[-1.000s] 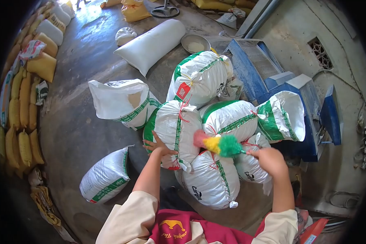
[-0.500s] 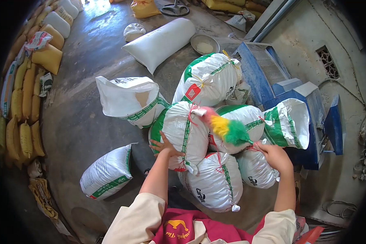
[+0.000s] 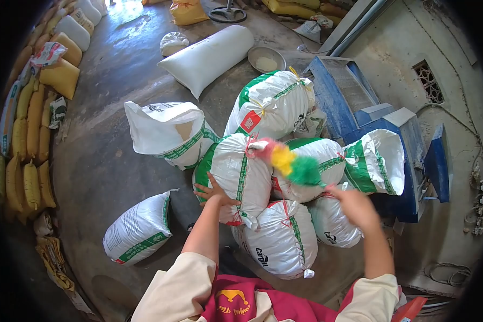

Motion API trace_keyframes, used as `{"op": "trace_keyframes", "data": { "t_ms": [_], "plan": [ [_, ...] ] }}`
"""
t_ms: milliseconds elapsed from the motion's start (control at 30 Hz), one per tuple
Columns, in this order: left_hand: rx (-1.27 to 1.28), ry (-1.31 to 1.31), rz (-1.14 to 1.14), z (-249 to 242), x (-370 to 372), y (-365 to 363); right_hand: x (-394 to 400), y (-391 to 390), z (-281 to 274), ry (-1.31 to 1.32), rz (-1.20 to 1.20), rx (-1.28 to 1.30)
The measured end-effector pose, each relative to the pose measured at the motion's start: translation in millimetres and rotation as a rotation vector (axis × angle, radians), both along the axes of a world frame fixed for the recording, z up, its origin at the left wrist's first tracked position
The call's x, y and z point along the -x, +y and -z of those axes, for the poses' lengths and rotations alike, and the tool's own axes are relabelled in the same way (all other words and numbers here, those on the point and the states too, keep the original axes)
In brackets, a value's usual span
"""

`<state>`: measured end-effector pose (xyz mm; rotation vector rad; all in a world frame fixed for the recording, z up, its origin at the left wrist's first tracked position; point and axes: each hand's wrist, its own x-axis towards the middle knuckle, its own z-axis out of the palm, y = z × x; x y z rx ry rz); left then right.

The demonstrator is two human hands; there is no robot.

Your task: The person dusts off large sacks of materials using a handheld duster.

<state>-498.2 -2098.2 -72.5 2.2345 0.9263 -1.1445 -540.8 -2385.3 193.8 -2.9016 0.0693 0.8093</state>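
A feather duster, pink, yellow and green, is held by its handle in my right hand, which is smeared by motion. Its pink end is at the tied neck of a white and green sack. My left hand lies on that same sack with the fingers spread. Other tied sacks press against it: one behind, one on the right under the duster, and one in front. An open-topped white sack stands at the left.
A blue machine stands at the right beside an open sack. A long white sack lies at the back, near a metal bowl. Another sack rests on the floor at the left. Yellow sacks line the far left.
My right hand has shifted slightly left with the duster, whose feathers now lie flatter across the sacks. My left hand stays on the same sack. The whole view has shifted a little.
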Motion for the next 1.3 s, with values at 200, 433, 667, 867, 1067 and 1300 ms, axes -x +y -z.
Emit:
{"op": "trace_keyframes", "data": {
  "t_ms": [200, 433, 667, 867, 1067, 1300],
  "plan": [
    [0.021, 0.009, -0.017, -3, 0, 1, 93, -10, 72, 0.118, 0.054, -0.069],
    [0.019, 0.009, -0.02, 2, 0, 2, 94, -22, 6, -0.035, 0.222, -0.183],
    [0.005, -0.003, -0.001, -3, 0, 2, 78, 8, 105, 0.051, 0.294, -0.218],
    [0.0, -0.018, 0.01, 4, 1, 2, 47, 31, 128, -0.5, 0.348, -0.588],
    [0.031, 0.004, 0.052, 10, 3, 4, -8, 47, 139, -0.182, 0.176, -0.182],
    [0.035, 0.01, -0.007, 6, 2, 4, -39, 18, 117, -0.181, 0.112, -0.293]
  ]
}}
